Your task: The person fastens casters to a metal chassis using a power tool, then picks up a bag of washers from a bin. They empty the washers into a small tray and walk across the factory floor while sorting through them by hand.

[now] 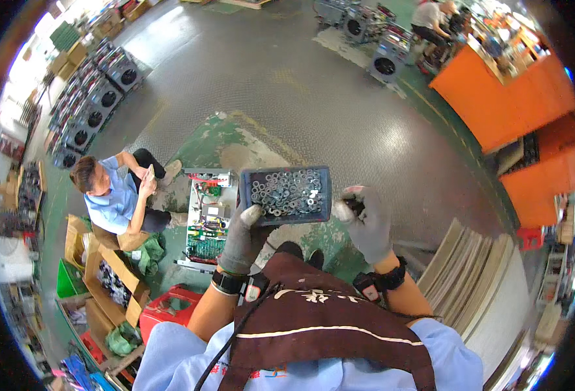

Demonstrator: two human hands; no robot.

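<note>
floor plate (287, 85), grey and studded, fills most of the view, with worn green paint where it nears the person's feet. orange workbenches (505, 98) stand along the right, rows of grey fan units (95, 98) along the left, and pale flat panels (470, 267) lean at lower right. a seated co-worker (115, 195) in a blue shirt sits on the floor to the left among open cardboard boxes (101, 274); beside that person lies an opened chassis with a green circuit board (206, 225).

nearer in, the left hand (242, 238), gloved in grey, grasps a dark blue tray (286, 193) by its lower left corner, thumb over the rim, holding it up at chest height above the floor. the tray is heaped with small metal washers and nuts (287, 191). the right hand (365, 221), also gloved, is curled just beside the tray's right edge, fingertips pinched together on something dark (possibly a few pieces taken from the heap, though it is too small to tell).

as for progress, the tray looks nearly full, so little seems drawn from it yet, and most of the picking is left. the tray's underside, the right palm and the person's feet are hidden behind the brown apron (320, 326).
</note>
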